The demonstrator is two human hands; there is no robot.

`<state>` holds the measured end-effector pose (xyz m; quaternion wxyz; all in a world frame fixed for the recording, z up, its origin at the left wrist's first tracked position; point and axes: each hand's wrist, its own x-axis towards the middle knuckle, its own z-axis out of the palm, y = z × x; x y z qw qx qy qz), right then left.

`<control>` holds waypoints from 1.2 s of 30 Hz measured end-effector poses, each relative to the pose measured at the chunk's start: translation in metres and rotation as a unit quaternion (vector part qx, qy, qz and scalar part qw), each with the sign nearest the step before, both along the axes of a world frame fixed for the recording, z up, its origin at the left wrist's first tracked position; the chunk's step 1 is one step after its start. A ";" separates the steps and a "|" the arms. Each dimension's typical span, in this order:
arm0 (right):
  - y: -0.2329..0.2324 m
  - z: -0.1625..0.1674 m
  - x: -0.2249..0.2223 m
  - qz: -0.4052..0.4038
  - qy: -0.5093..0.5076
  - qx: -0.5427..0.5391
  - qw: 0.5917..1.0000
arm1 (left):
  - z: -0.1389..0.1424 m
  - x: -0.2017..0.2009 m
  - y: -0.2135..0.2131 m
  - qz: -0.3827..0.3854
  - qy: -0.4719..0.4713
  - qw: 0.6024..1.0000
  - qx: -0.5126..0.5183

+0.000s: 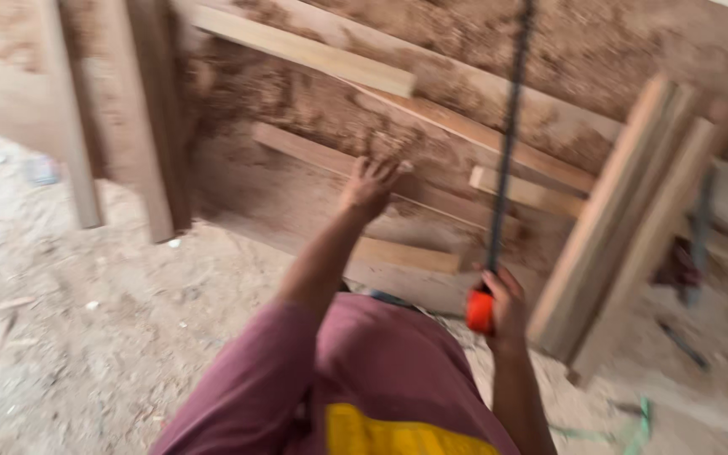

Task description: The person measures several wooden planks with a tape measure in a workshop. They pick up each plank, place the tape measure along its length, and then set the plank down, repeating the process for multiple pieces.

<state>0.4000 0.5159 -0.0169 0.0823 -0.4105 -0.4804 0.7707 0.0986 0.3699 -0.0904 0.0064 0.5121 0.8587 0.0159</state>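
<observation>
Upright planks (149, 126) lean left of sawdust-covered bench (364, 109). Your left hand (370, 187), fingers spread, presses flat on wood strip (330, 164) lying on bench, steadying it. Your right hand (503, 307) wraps closed on saw's orange handle (479, 312) at bench's near edge; dark blade (507, 135) rises upright over strips. Plank bundle (625, 219) leans against bench's right end.

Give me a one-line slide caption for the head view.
Left hand on a wooden plank; right hand gripping an orange-handled tool.
</observation>
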 end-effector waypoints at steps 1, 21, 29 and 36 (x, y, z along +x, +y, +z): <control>-0.002 0.001 0.003 -0.012 0.002 -0.010 1.000 | 0.003 -0.003 0.001 0.017 -0.058 0.998 -0.035; -0.014 0.123 -0.042 0.092 0.353 -0.098 0.926 | 0.149 -0.099 0.028 0.100 -0.205 0.863 0.450; -0.061 0.096 -0.090 0.155 0.077 -0.033 0.984 | 0.120 -0.099 -0.037 0.370 -0.584 0.422 0.586; -0.080 0.062 -0.117 0.212 0.014 -0.139 0.967 | 0.030 -0.075 -0.042 0.342 -0.658 0.322 0.588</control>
